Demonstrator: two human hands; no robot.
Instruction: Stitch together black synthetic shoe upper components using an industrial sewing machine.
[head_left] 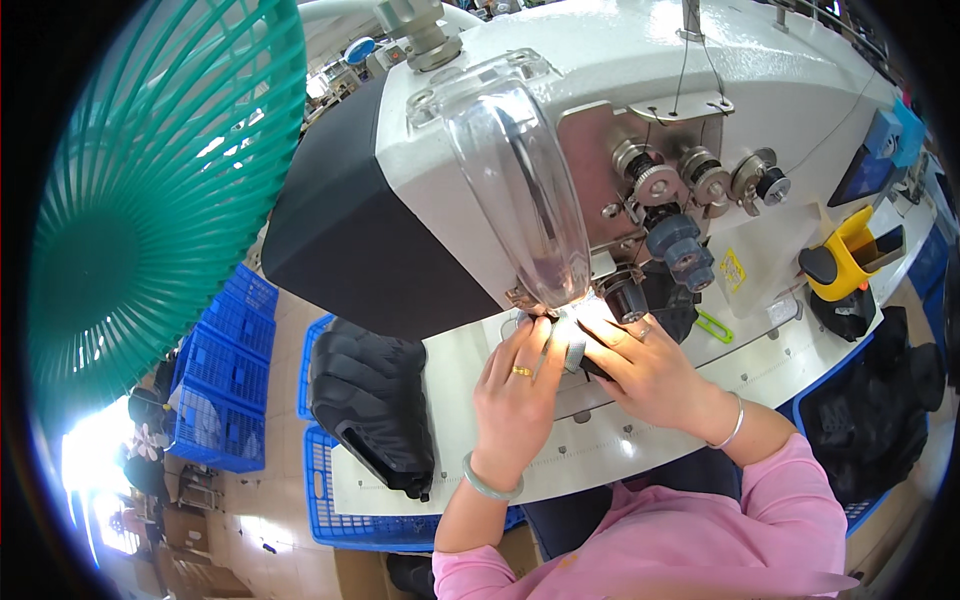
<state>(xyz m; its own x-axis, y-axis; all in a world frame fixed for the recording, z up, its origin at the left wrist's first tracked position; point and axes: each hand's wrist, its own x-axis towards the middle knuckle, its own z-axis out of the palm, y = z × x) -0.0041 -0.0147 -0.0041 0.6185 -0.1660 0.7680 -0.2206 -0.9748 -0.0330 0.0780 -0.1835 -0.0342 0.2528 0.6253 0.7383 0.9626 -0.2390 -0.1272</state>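
Below the sewing machine head [425, 170], left hand [515, 400] and right hand [660, 385], fingers extended, flank grey fabric [575, 352], apparently steadying it; grip unclear.

The desk [600, 455] has a pale top with a row of small marks along its near edge. The white sewing machine [780, 105] stands on it. A black padded bundle [365, 400] lies at the left edge. A small green tool [713, 326] lies right of centre; a yellow holder [848, 252] is near the right edge.
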